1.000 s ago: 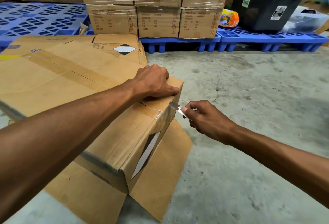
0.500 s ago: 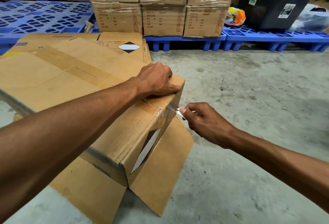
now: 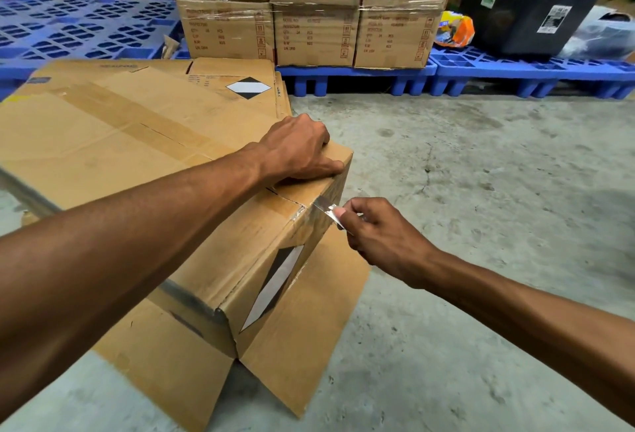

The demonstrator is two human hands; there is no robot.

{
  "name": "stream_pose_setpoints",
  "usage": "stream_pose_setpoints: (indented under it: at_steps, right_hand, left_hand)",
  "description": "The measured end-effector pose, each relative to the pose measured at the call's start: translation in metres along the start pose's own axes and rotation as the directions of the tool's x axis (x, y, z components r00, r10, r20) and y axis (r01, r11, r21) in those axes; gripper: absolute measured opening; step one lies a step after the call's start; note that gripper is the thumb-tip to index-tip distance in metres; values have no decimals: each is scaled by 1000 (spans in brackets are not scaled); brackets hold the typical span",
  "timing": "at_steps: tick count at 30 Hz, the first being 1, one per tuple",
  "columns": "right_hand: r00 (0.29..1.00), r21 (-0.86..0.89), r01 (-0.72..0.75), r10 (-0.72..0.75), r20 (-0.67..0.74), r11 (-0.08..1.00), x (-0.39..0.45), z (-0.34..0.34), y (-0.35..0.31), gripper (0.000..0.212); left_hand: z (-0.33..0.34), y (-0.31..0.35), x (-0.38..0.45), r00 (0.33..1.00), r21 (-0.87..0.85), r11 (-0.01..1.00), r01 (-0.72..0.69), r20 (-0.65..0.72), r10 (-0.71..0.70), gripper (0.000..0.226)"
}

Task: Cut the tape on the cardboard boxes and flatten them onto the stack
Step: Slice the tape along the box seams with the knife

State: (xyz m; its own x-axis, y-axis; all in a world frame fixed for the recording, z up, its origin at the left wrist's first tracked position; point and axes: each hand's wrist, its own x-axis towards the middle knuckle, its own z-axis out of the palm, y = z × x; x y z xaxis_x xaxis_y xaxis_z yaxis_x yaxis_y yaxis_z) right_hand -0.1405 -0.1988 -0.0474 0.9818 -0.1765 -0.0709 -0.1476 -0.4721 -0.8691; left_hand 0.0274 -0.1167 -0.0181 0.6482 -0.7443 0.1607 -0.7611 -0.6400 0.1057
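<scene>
The cardboard box lies on the floor, its taped seam running away leftward from the near top corner. There a blade is pinched in the right hand; the left hand is pressed, fingers curled, on top just beside.

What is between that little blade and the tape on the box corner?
Nothing visible: the blade, pinched in the right hand, already meets the tape at the box corner. The left hand presses on top, clear of it.
</scene>
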Motion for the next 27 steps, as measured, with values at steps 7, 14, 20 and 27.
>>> stream_pose_setpoints:
  at_steps: [7, 14, 20, 27]
  right_hand:
    - [1000, -43, -1, 1, 14, 999, 5, 4, -2, 34]
    - [1000, -94, -9, 9, -1, 996, 6, 9, -2, 37]
    - [1000, -161, -28, 30, 9, 987, 7, 12, -10, 36]
    - [999, -194, -19, 28, 46, 981, 5, 19, -20, 38]
  left_hand:
    - [3, -5, 0, 1000, -44, 999, 10, -3, -10, 55]
    - [7, -9, 0, 1000, -69, 998, 9, -2, -10, 53]
    - [11, -11, 2, 1000, -55, 998, 11, 1, -11, 52]
    - [12, -8, 4, 1000, -62, 998, 10, 13, -9, 49]
